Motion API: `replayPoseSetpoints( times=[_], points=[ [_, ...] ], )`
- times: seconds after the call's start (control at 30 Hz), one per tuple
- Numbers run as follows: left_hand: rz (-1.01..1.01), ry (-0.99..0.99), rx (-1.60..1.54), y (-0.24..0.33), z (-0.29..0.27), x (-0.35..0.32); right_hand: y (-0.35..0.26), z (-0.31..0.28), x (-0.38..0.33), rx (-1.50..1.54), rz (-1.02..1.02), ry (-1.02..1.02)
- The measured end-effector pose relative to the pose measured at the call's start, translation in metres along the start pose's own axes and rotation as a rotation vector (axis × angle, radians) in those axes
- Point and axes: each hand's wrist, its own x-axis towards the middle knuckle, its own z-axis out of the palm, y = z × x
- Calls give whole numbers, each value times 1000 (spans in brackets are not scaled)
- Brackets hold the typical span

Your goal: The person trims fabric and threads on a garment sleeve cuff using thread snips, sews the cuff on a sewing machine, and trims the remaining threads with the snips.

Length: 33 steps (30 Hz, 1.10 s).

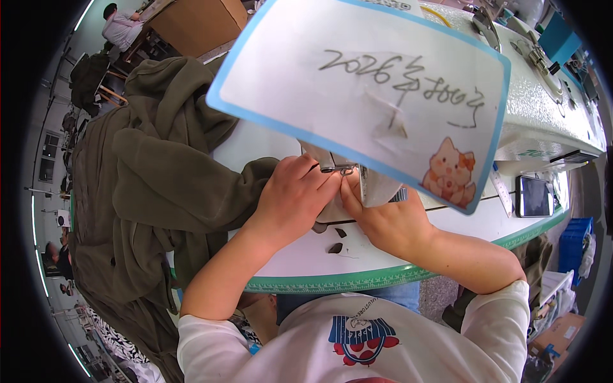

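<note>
My left hand is closed at the sewing machine's needle area, with the fingers bent down onto the end of an olive-green garment. Its thick folds run off to the left and over the table edge. My right hand meets it from the other side, thumb and fingertips pressed together beside the metal presser foot. What the right fingertips pinch is too small and hidden to make out. A large white card with a blue border covers much of the machine head above my hands.
Dark fabric scraps lie on the white table before my hands. A green measuring tape lines the table's front edge. A phone lies on the right, with a blue crate beyond. Another person sits far left near a cardboard box.
</note>
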Motion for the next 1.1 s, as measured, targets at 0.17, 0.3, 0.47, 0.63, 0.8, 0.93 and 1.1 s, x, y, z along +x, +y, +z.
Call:
replayPoseSetpoints(
  times=[0.17,0.3,0.47,0.63,0.8,0.93,1.1],
  points=[
    [-49,-51,-52,1,-3,1,-1,3,0,-16,12,22],
    [-45,-42,-64,0,-3,2,1,3,0,6,-5,80],
    [1,53,2,-2,3,-1,6,-5,1,249,181,114],
    [-4,64,-25,0,3,2,34,15,-3,338,344,119],
    [-14,87,-2,3,0,3,45,21,-3,354,373,37],
    [-29,78,-35,1,1,3,40,3,3,249,318,170],
    [-29,98,-67,1,1,3,35,0,3,412,386,220]
  ],
)
